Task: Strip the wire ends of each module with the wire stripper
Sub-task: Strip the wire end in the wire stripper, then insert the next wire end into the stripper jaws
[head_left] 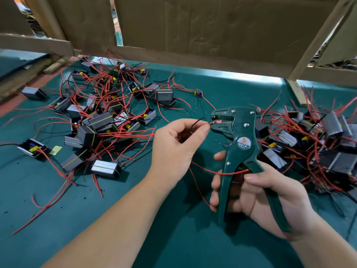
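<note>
Left hand (174, 146) fingers pinch a red wire (212, 123) into the wire stripper (239, 136); right hand (270, 192) fingers grip its handles.

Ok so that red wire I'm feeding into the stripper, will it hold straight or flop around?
Probably floppy: the red wire sags in a loose curve below the left hand. The short pinched end at the wire stripper looks straight, so gripping close likely keeps it steady. It seems thin and light.

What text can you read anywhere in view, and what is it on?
"W01A": round label on the wire stripper, held in the right hand.
Smaller print under it and the emblem above: too blurred to read.
Modules: no legible markings.
</note>
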`<state>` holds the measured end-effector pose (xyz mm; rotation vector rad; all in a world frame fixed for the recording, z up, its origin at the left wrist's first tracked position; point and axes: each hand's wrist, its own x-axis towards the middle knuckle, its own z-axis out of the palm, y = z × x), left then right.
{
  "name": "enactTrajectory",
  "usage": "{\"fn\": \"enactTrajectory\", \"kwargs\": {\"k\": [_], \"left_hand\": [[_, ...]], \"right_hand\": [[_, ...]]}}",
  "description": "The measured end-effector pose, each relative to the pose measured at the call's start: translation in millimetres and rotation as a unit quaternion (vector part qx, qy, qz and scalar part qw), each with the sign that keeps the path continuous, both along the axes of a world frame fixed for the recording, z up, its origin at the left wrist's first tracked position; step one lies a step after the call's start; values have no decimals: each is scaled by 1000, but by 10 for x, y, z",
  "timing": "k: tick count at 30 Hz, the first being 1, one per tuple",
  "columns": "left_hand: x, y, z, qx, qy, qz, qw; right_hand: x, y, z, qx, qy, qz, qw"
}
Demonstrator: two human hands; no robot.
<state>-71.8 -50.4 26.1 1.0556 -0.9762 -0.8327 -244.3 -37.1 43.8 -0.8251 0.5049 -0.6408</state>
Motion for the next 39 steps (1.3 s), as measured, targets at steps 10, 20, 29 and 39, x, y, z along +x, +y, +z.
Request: {"fn": "enactTrajectory", "kwargs": {"k": [10, 20, 29, 39], "left_hand": [[173, 31, 70, -84, -269, 50, 958], [183, 88, 134, -129, -333, 66, 932], [208, 50, 77, -92, -299, 58, 948], [157, 26, 75, 39, -148, -48, 987]], "right_hand": [[-46, 14, 12, -3, -8, 38, 999], [-90, 3, 0, -16, 17, 38, 999], [-39, 58, 23, 9, 47, -22, 999], [-52, -87, -7, 25, 33, -100, 994]]}}
